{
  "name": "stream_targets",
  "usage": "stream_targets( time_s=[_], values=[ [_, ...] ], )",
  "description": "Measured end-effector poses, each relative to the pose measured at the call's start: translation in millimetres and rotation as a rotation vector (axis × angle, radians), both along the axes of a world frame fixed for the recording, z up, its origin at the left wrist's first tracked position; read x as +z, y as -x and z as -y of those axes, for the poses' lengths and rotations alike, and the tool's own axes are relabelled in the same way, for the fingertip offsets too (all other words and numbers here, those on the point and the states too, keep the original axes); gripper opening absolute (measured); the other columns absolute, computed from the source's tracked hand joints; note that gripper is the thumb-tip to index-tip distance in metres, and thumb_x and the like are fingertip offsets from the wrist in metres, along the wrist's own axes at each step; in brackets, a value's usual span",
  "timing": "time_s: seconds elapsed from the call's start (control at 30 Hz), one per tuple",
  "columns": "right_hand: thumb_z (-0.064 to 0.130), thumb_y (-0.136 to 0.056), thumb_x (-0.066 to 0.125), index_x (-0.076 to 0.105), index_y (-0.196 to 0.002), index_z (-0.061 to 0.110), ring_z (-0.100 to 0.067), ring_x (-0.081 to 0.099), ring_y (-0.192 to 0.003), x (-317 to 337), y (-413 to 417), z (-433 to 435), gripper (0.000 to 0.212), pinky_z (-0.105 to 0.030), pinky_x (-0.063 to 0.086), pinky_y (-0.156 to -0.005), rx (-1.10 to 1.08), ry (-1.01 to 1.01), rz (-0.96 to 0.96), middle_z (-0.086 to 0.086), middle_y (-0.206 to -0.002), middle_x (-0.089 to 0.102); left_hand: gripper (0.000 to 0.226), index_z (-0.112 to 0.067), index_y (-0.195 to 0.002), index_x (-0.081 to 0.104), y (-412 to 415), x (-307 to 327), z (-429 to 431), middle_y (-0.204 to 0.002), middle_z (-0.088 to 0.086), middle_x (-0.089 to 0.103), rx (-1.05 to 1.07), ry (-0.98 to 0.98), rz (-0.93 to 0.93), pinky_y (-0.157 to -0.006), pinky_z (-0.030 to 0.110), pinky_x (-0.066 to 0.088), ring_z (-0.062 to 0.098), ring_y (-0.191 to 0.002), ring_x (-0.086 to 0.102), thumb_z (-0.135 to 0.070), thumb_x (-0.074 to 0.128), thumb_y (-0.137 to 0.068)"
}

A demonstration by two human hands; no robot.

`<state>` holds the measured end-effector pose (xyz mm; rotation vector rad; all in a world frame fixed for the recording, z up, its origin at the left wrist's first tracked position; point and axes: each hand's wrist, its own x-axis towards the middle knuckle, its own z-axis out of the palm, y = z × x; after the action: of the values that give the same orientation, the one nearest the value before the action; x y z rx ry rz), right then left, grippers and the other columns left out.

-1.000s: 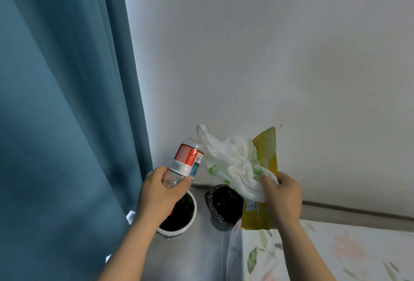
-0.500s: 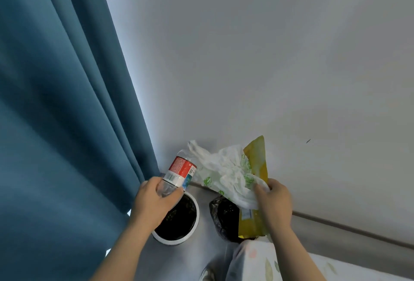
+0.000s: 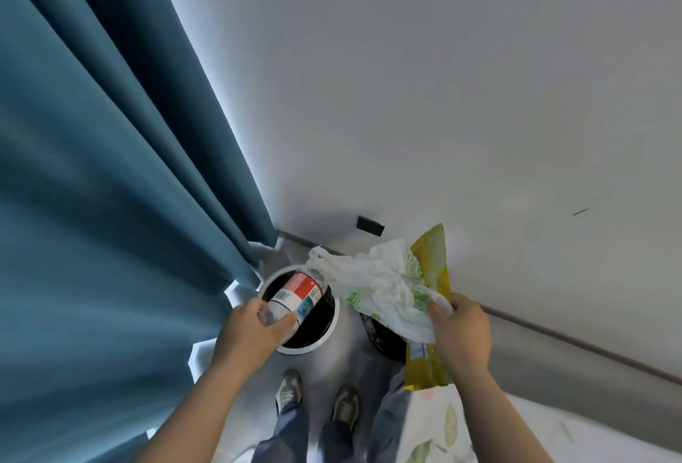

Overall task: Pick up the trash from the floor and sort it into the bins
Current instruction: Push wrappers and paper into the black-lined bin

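1. Clear plastic bottle (image 3: pixel 295 291), cylindrical, with a red-and-white label. Half a second ago it was held higher; now it is lowered and tilted over the dark mouth of the round white-rimmed bin (image 3: pixel 334 320).
2. Left hand (image 3: pixel 251 329): fingers and thumb curl round the bottle's clear near end, at the bin's near rim.
3. Right hand (image 3: pixel 461 333): to the right of the bin, as before. It pinches a crumpled white plastic bag (image 3: pixel 383 289) with green print, together with a flat, glossy yellow packet (image 3: pixel 435 267).
4. Black-lined bin (image 3: pixel 383 339): just right of the white-rimmed bin, partly under the bag.
5. Teal curtain (image 3: pixel 110 167), in soft folds, left of the bin.
6. Shoes (image 3: pixel 289 389): newly in view, nearer than the bin.
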<state>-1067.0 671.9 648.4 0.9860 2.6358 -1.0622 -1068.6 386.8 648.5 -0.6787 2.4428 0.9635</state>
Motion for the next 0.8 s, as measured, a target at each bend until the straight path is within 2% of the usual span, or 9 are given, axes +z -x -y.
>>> stream_targets(
  time_s=[0.1,0.2,0.27,0.47,0.57,0.67,0.8],
  values=[
    [0.022,-0.086,0.061,0.062,-0.076,0.009,-0.027,0.055,-0.059,-25.8,3.7,0.5,0.017,-0.027,0.034,-0.049,-0.004,-0.013,0.051,-0.01,-0.064,0.06,0.039,-0.017,-0.091,0.049,7.2,-27.9,4.1,-0.09,0.0,0.054,-0.04,0.061,0.094,-0.062,0.029,0.039,0.021,-0.079,0.052,-0.049,0.068,-0.079],
    [0.023,-0.087,0.061,0.061,-0.077,0.012,-0.022,0.055,-0.06,-53.9,5.0,3.4,0.015,-0.026,0.037,-0.05,0.005,-0.025,0.107,-0.006,-0.066,0.061,0.041,-0.016,-0.092,0.049,13.0,-57.4,5.7,-0.09,-0.001,0.05,-0.083,0.116,0.172,-0.062,0.028,0.036,0.021,-0.079,0.051,-0.052,0.065,-0.079],
    [0.023,-0.087,0.061,0.061,-0.078,0.015,-0.02,0.057,-0.063,-74.6,5.3,6.0,0.012,-0.028,0.045,-0.055,0.01,-0.033,0.135,-0.003,-0.069,0.062,0.044,-0.015,-0.096,0.051,17.5,-79.4,7.1,-0.091,-0.001,0.05,-0.104,0.138,0.215,-0.064,0.027,0.037,0.021,-0.08,0.051,-0.053,0.064,-0.08],
    [0.025,-0.085,0.061,0.064,-0.078,0.013,-0.022,0.059,-0.062,-137.6,12.5,6.4,0.014,-0.035,0.051,-0.059,-0.028,-0.057,0.179,-0.004,-0.063,0.062,0.05,-0.009,-0.104,0.055,37.4,-148.3,12.3,-0.095,0.004,0.055,-0.1,0.19,0.288,-0.066,0.028,0.041,0.024,-0.082,0.054,-0.053,0.064,-0.08],
    [0.024,-0.087,0.06,0.063,-0.08,0.015,-0.02,0.058,-0.062,-165.6,20.5,4.7,0.012,-0.031,0.047,-0.056,-0.015,-0.044,0.185,-0.002,-0.065,0.062,0.055,-0.007,-0.108,0.056,48.0,-186.8,14.3,-0.106,0.01,0.061,-0.101,0.203,0.308,-0.073,0.032,0.048,0.03,-0.092,0.06,-0.053,0.064,-0.079],
    [0.022,-0.086,0.06,0.061,-0.076,0.016,-0.019,0.055,-0.059,-192.4,29.0,3.9,0.012,-0.03,0.041,-0.053,0.009,-0.042,0.17,-0.002,-0.063,0.06,0.056,-0.006,-0.11,0.056,54.2,-223.0,13.3,-0.109,0.012,0.06,-0.099,0.23,0.311,-0.074,0.032,0.047,0.032,-0.095,0.06,-0.052,0.064,-0.08],
    [0.02,-0.084,0.06,0.053,-0.068,0.007,-0.02,0.038,-0.049,-233.8,39.7,6.7,0.022,-0.03,0.028,-0.048,0.051,-0.04,0.125,-0.001,-0.052,0.044,0.055,-0.007,-0.108,0.056,50.7,-276.4,13.8,-0.106,0.012,0.058,-0.056,0.224,0.302,-0.069,0.03,0.045,0.031,-0.09,0.06,-0.053,0.064,-0.078]
  ],
)
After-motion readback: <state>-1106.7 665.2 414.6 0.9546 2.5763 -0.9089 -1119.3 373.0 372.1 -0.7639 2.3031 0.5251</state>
